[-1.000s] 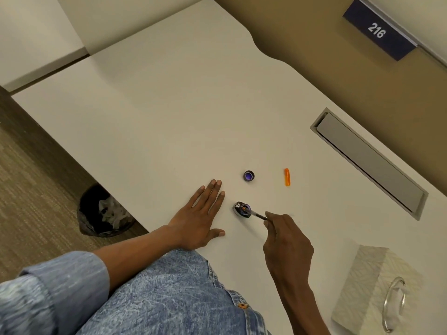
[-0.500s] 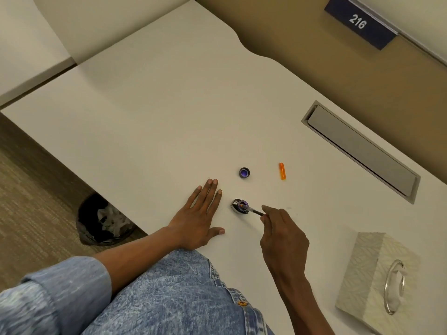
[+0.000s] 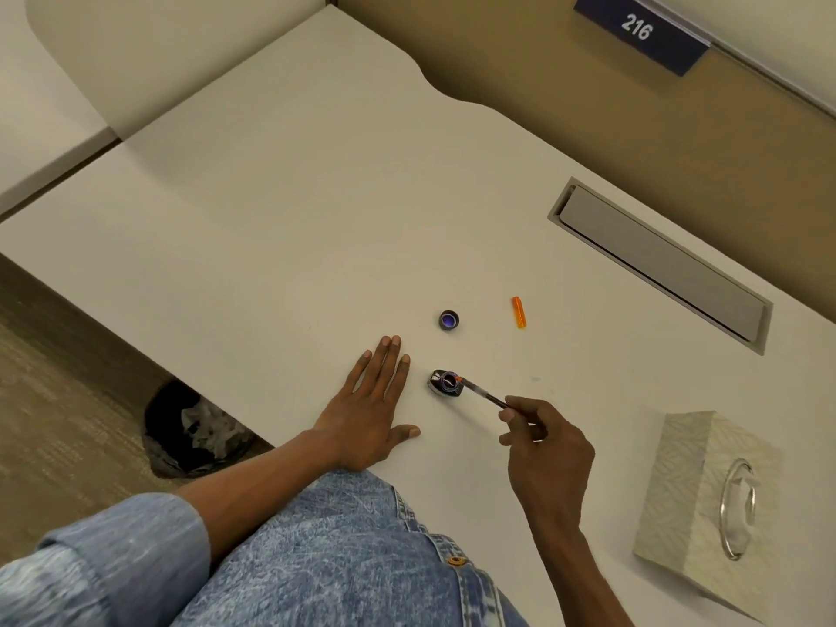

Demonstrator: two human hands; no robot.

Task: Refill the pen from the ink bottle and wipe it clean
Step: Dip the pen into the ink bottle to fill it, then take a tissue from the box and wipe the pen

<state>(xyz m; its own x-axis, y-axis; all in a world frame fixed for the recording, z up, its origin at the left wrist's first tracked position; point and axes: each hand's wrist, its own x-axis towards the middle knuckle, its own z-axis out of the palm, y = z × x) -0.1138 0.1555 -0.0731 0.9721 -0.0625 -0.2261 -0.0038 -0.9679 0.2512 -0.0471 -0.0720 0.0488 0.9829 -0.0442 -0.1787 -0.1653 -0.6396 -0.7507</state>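
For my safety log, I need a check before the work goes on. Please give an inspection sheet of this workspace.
Surface: flat white desk top.
Job's things: small open glass ink bottle, upright; thin dark pen, tip at its mouth; round dark bottle cap, lying apart; short orange plastic tube; patterned tissue box.
Clutter: nothing seen.
Grippers: left hand flat on the desk, beside the bottle; right hand pinches the pen.
Cables: nothing seen; grey slot flap in the desk.
Surroundings: black waste bin under the desk; blue sign "216".

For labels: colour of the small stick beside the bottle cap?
Small plastic stick: orange; head view.
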